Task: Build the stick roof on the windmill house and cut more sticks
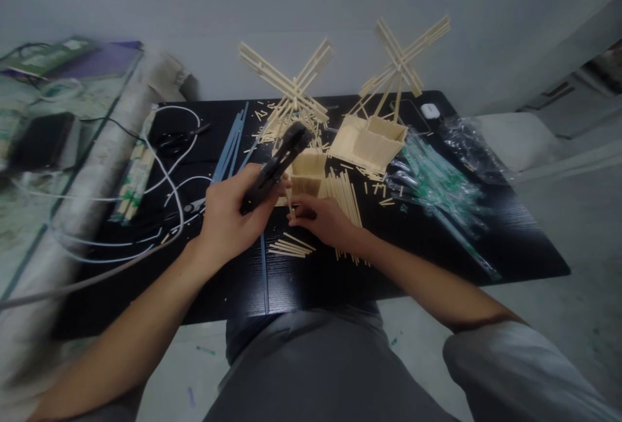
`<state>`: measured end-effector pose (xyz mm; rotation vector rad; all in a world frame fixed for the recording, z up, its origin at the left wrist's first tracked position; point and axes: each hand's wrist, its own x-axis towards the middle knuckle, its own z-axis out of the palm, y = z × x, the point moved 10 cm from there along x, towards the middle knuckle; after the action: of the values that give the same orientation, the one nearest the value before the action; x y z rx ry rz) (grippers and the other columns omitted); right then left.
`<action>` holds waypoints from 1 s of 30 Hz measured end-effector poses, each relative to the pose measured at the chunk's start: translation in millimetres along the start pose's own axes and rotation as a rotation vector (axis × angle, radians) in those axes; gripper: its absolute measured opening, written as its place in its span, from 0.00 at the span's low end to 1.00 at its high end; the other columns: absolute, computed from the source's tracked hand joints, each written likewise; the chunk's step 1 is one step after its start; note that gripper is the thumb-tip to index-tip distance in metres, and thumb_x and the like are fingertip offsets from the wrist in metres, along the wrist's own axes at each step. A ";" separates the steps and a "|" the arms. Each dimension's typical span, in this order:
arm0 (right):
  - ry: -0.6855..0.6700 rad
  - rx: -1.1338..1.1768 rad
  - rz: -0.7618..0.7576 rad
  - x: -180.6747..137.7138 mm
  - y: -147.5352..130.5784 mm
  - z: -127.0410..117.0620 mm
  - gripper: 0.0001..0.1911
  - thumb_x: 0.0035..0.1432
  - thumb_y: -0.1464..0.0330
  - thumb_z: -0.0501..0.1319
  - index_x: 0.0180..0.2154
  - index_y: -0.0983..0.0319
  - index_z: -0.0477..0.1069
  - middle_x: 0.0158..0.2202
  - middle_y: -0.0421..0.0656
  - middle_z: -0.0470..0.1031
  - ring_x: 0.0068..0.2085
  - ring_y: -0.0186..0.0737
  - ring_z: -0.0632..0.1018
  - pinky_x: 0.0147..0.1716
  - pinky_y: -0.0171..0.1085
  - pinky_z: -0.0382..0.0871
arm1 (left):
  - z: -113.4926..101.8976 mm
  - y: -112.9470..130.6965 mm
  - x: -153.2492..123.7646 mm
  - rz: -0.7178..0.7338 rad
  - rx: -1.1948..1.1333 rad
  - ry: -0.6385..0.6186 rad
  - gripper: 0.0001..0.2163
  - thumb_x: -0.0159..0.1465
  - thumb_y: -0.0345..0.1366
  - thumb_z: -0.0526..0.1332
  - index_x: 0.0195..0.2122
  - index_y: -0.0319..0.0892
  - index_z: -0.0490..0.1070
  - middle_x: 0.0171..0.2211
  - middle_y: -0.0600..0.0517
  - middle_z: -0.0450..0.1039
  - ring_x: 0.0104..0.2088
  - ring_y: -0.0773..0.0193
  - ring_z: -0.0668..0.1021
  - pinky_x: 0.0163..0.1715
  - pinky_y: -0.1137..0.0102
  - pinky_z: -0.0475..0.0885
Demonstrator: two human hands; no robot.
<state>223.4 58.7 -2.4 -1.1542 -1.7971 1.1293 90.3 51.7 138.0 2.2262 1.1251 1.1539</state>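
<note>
My left hand (230, 208) is wrapped round a black glue gun (278, 168), whose tip is hidden behind the fingers. My right hand (323, 220) pinches a short wooden stick (290, 205) upright, close to the left fingertips. Just beyond my hands stands a small open box of pale sticks (308, 166), partly covered by the glue gun. A row of long sticks (346, 195) lies right of the box. Nearer me is a loose bunch of short sticks (291, 247).
Two stick windmills (295, 88) stand at the back, the right one joined to a boxy base (376, 140). Green-and-clear plastic packaging (440, 179) covers the right side. White cables (170, 179), scissors (194, 205) and blue strips (232, 143) lie left on the black table (233, 289).
</note>
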 end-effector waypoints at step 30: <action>-0.013 0.005 0.061 -1.4 1.3 -2.7 0.28 0.59 0.74 0.72 0.59 0.58 0.68 0.35 0.38 0.84 0.42 0.41 0.86 0.49 0.41 0.78 | 7.8 -41.2 -65.5 -0.039 0.945 -0.363 0.17 0.71 0.37 0.54 0.57 0.35 0.68 0.46 0.38 0.76 0.43 0.45 0.80 0.43 0.55 0.75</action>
<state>226.7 58.5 -2.8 -1.2083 -1.7785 1.1788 54.8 24.4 74.5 2.8683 1.7544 0.1232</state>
